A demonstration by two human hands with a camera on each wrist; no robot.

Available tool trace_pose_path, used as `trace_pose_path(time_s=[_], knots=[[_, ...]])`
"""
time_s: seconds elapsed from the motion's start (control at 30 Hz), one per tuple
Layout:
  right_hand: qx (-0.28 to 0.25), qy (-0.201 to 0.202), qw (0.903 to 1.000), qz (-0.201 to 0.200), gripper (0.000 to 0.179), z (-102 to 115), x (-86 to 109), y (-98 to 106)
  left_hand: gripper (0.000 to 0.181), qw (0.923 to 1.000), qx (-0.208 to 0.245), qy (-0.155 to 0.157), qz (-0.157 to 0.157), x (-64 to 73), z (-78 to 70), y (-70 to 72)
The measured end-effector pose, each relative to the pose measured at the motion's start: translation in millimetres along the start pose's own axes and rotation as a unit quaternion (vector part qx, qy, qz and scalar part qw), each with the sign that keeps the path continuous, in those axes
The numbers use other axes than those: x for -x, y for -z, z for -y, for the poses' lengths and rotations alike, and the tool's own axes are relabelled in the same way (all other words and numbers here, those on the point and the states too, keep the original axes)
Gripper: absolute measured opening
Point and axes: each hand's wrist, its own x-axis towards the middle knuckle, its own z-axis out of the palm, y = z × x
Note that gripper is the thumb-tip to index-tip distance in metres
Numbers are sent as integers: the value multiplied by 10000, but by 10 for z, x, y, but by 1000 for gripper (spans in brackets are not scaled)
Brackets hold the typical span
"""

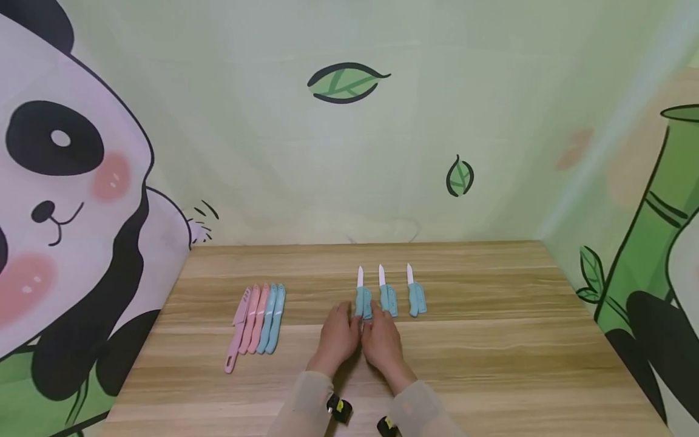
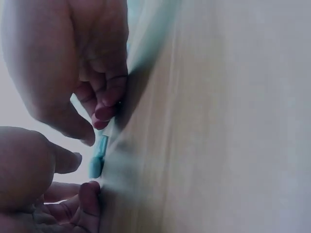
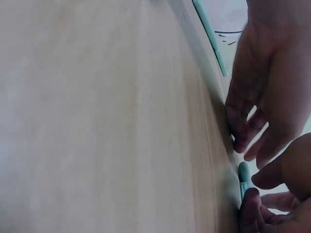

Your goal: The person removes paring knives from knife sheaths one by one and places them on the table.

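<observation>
Both bare hands rest low over the table, around the handle end of the leftmost uncovered knife (image 1: 359, 295), which has a white blade and a teal handle. Its teal sheath (image 1: 367, 298) lies along the right of the handle. My left hand (image 1: 340, 335) is at the left of this pair and my right hand (image 1: 381, 341) at the right, with bent, loose fingers. In the left wrist view the teal handle end (image 2: 95, 165) shows between the hands, and neither is seen gripping it. Two similar knives with sheaths beside them, a middle one (image 1: 384, 291) and a right one (image 1: 413, 297), lie further right.
A row of sheathed knives lies at the left: a larger pink knife (image 1: 236, 337), smaller pink ones (image 1: 255, 321) and blue ones (image 1: 272, 321). The wooden table (image 1: 519, 352) meets a printed panda-and-bamboo backdrop (image 1: 262, 152) at its back and sides.
</observation>
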Motion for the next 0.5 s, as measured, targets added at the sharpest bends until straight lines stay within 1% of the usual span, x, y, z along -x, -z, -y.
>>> trace_pose_path(time_s=[0.1,0.2,0.3,0.37,0.43,0.5], knots=[[-402,-105,9990,171,46,-4,31,12,41,10000,66,-61,32,118,41,63],[-867,-252,9951,402,43,17,69,21,40,9997,162,-138,109,221,85,137],[-1368,-434,9872,702,41,75,119,32,38,9994,243,-183,154,315,133,209],[-1709,-541,9794,929,40,126,159,34,38,9993,305,-197,130,383,158,261],[-2023,-552,9713,1122,40,177,204,31,36,9993,271,-243,0,456,188,306],[-2283,-522,9636,1290,41,216,245,13,35,9992,178,-296,-217,529,216,352]])
